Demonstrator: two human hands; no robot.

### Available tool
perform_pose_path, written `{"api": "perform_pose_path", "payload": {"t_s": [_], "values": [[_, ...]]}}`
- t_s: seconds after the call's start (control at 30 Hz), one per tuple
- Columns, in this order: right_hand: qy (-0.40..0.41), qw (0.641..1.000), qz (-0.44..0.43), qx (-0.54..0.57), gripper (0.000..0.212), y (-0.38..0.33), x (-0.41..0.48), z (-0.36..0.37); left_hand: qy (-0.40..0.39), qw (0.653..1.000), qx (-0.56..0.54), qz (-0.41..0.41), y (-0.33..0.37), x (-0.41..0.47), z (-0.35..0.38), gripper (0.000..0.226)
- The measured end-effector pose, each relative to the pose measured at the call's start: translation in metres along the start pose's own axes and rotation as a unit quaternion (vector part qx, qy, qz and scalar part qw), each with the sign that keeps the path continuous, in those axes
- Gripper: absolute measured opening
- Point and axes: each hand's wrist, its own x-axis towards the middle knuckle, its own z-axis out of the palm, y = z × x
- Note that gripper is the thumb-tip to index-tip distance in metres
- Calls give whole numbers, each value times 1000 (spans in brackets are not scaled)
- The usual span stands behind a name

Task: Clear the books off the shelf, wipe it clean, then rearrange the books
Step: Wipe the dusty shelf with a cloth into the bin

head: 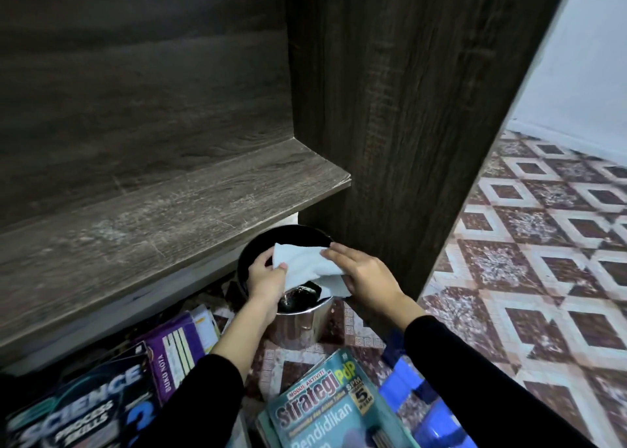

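Over pot (298, 325), cloth (305, 261) lengthwise left-to-right.

The pot (298, 325) is gleaming as polished metal on its outer wall, while its inside is looking dark and dull. Just above the pot, the white cloth (305, 264) is looking soft, matt and lightly creased. Left of the pot, the shelf board (163, 230) is showing matt dark wood grain, scuffed with pale scratches and dusty patches. Behind the pot, the side panel (390, 108) is looking rougher and coarser in grain. In front of the pot, the Science book (78, 413), purple book (176, 352) and Strategi book (325, 403) are catching light on glossy paper covers. Right of the pot, the patterned floor (543, 244) is appearing smooth, faintly shiny. Nearer than the pot, 2 sleeves (475, 379) are showing matt black cloth.
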Motion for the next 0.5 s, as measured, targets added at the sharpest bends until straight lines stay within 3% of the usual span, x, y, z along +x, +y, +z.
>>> {"api": "perform_pose_path", "payload": {"t_s": [0.03, 0.1, 0.23, 0.37, 0.43, 0.5], "values": [[-50, 999, 9, 17, 45, 2, 1, -1, 7, 1000, -18, 3, 3, 0, -2, 36], [-152, 981, 73, 97, 65, 0, 2, -9, -11, 998, -59, 12, 13, -4, -4, 35], [-143, 918, 206, 308, 63, -2, 10, -14, -74, 995, -60, 36, 24, -6, -9, 36], [-201, 868, 238, 387, 77, 6, 18, -12, -162, 984, -23, 77, 27, -8, -12, 36], [-198, 849, 250, 421, 61, 10, 19, -13, -170, 979, 4, 108, 26, -7, -13, 36], [-176, 858, 259, 406, 39, 16, 16, -13, -156, 973, 78, 149, 23, -2, -15, 38]]}}
